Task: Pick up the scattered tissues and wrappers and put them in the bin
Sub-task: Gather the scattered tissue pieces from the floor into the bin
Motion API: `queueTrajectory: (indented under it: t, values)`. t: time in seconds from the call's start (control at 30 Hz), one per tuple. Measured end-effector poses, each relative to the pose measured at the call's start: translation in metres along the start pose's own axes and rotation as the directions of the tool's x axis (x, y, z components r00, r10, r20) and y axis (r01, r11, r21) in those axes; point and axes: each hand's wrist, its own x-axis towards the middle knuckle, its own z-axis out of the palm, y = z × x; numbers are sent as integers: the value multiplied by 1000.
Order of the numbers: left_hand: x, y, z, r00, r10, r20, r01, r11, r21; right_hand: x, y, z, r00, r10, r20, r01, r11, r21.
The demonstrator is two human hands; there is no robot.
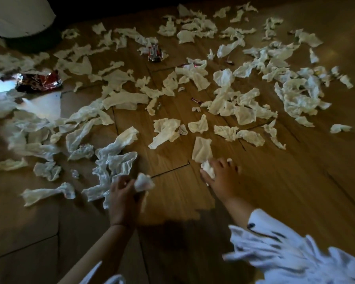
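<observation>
Both hands gathering tissues off the floor

The right hand (pixel 219 177) clutches a crumpled tissue (pixel 208 170); a flat tissue (pixel 202 149) lies just beyond its fingers. The left hand (pixel 124 193) holds a wad (pixel 143 182). The bin (pixel 19 15) stands well apart, far left.

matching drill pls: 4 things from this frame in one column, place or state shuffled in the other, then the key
1. left hand
2. right hand
3. red foil wrapper
4. white bin

A. far top left corner of the view
B. lying on the floor at the left edge, among tissues
C. closed on a crumpled tissue, near a long twisted one
D. pressed down on a tissue wad, below a flat tissue

Pairs: 1-C, 2-D, 3-B, 4-A
</observation>
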Motion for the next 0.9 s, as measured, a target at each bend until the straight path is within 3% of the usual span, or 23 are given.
queueTrajectory:
  t: [0.07, 0.1, 0.17, 0.27, 0.4, 0.5, 0.6, 0.67, 0.77, 0.83, 0.9]
  values:
    - [14, -19, -6, 990, -117, -76, 122, 991, 60, -10, 2, 3, 997, -75, -11, 75, 983, 167]
    - [19, -30, -7, 992, -108, -64, 114, 989, 99, -10, 2, 1, 993, -112, 19, 104, 963, 249]
    - [22, -47, -6, 998, -47, 52, 40, 990, 137, -3, -2, -6, 977, -201, 72, 163, 920, 357]
    - [11, -51, -3, 983, 130, 134, -144, 984, 104, 20, -21, -16, 969, -247, 21, 215, 879, 426]
    - [-5, -44, 3, 997, 76, -13, -77, 993, -88, 64, -58, -17, 988, -151, 26, 123, 883, 453]
    - [-10, -45, 2, 996, -14, -88, -8, 970, -241, 62, -68, -1, 960, -199, 197, 117, 924, 363]
    - [3, -57, -13, 982, -54, -178, 1, 959, -284, 36, -69, 12, 950, -264, 165, 186, 907, 378]
    - [16, -72, -26, 932, -178, -315, 80, 951, -300, 37, -77, 8, 941, -310, 137, 233, 885, 403]
    - [34, -103, -48, 828, -405, -388, 267, 893, -362, 77, -109, -9, 980, -196, 37, 149, 844, 515]
    - [37, -126, -51, 869, -385, -312, 325, 917, -230, 107, -128, -11, 989, -84, 123, 10, 862, 508]
    - [36, -145, -41, 945, -264, -192, 247, 963, -108, 127, -140, -6, 960, -37, 277, -83, 910, 407]
